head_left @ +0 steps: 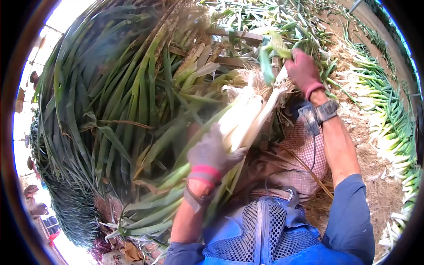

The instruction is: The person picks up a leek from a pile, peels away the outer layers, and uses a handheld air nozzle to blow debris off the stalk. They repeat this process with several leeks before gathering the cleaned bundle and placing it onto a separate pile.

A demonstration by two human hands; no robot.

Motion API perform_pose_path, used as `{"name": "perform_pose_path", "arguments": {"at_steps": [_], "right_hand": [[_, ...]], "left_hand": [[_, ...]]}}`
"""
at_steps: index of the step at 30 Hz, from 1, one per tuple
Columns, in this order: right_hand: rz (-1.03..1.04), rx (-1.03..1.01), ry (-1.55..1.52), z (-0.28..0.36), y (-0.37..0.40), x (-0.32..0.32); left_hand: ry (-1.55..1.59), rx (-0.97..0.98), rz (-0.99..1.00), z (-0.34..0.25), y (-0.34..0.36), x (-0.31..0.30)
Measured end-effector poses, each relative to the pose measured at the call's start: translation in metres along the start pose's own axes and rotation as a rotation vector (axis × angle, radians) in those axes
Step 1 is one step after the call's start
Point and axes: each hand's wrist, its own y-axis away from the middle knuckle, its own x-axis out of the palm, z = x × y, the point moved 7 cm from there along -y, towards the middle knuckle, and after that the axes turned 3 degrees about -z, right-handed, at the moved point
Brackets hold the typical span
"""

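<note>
My left hand (211, 152), in a grey glove with a red cuff, is closed around a bunch of long green onions (240, 115). Their white stalks and stringy roots point up and away from me, while the green tops hang down toward the lower left. At the root end, my right hand (304, 70), in a dull red glove, has its fingers closed by a loose yellow-green leaf (279, 46). That leaf is blurred and appears pinched in the fingers.
A tall heap of green onions (101, 97) rises on the left. Wooden slats (236, 35) show behind the bunch. Loose leaves (251, 15) cover the far area. Along the right, a row of green onions (384, 128) lies on the ground beside dry root litter (371, 163).
</note>
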Motion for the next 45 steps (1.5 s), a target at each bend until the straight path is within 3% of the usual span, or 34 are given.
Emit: {"name": "perform_pose_path", "arguments": {"at_steps": [2,5,7,9,12,13,14,15,17,19,21,23,24,27,30,31,32,33,34,35,36,38,39,43,44,45], "right_hand": [[-0.163,-0.024,0.03,-0.004,-0.024,-0.008],[-0.259,0.27,-0.005,-0.059,-0.077,-0.05],[-0.243,0.061,0.132,-0.054,-0.101,-0.086],[-0.033,-0.031,0.059,-0.015,-0.072,-0.068],[0.549,-0.253,0.081,0.059,0.013,-0.014],[0.395,-0.469,0.115,0.067,0.036,0.002],[0.59,-0.39,0.181,0.081,0.055,0.016],[0.616,-0.468,0.311,0.084,0.065,0.033],[0.476,-0.477,0.373,0.066,0.051,0.058],[0.325,-0.292,0.563,0.051,0.013,0.045],[0.318,-0.203,0.49,0.047,-0.005,0.028],[0.595,-0.261,0.16,0.067,0.009,0.034],[0.6,-0.466,0.125,0.081,0.026,0.05],[0.836,-0.59,0.476,0.124,0.073,0.084],[0.902,-0.654,0.476,0.124,0.072,0.114],[0.843,-0.567,0.601,0.114,0.056,0.118],[0.623,-0.545,0.603,0.102,0.028,0.105],[0.544,-0.266,0.64,0.077,-0.012,0.089],[0.316,-0.179,0.526,0.036,-0.058,0.068],[0.04,-0.271,0.513,-0.006,-0.098,0.038],[0.048,0.011,0.476,-0.041,-0.134,0.003],[-0.057,-0.022,0.564,-0.059,-0.159,-0.046],[-0.059,-0.065,0.528,-0.039,-0.145,-0.05],[0.59,-0.282,0.185,0.061,-0.042,0.056],[0.743,-0.395,0.266,0.073,-0.021,0.091],[0.534,-0.571,0.204,0.082,0.011,0.112]], "left_hand": [[-0.006,0.017,-0.012,0.003,0.0,0.006],[-0.025,0.03,-0.01,0.004,0.004,0.008],[-0.035,0.028,0.005,0.005,0.005,0.009],[-0.038,0.092,-0.088,0.001,0.004,0.007],[-0.047,0.073,-0.078,-0.004,0.004,0.006],[-0.044,0.067,-0.074,-0.004,0.004,0.008],[-0.051,0.067,-0.057,-0.005,0.004,0.01],[-0.059,0.069,-0.042,-0.005,0.004,0.012],[-0.054,0.086,-0.041,-0.008,0.006,0.012],[-0.047,0.103,-0.034,-0.012,0.011,0.012],[-0.073,0.099,-0.018,-0.016,0.012,0.01],[-0.066,0.124,-0.06,-0.016,0.016,0.011],[-0.066,0.166,-0.107,-0.019,0.017,0.01],[-0.068,0.199,-0.136,-0.021,0.016,0.017],[-0.043,0.174,-0.092,-0.019,0.014,0.016],[-0.038,0.168,-0.091,-0.016,0.014,0.017],[-0.019,0.189,-0.122,-0.015,0.016,0.016],[-0.001,0.215,-0.159,-0.016,0.016,0.014],[0.003,0.214,-0.162,-0.015,0.016,0.012],[0.003,0.204,-0.156,-0.015,0.016,0.009],[0.003,0.194,-0.147,-0.014,0.017,0.008],[0.031,0.22,-0.145,-0.012,0.015,0.012],[0.055,0.248,-0.145,-0.013,0.013,0.014],[0.025,0.261,-0.211,-0.019,0.013,0.013],[0.013,0.255,-0.201,-0.02,0.013,0.013],[0.0,0.25,-0.193,-0.02,0.013,0.013]]}}
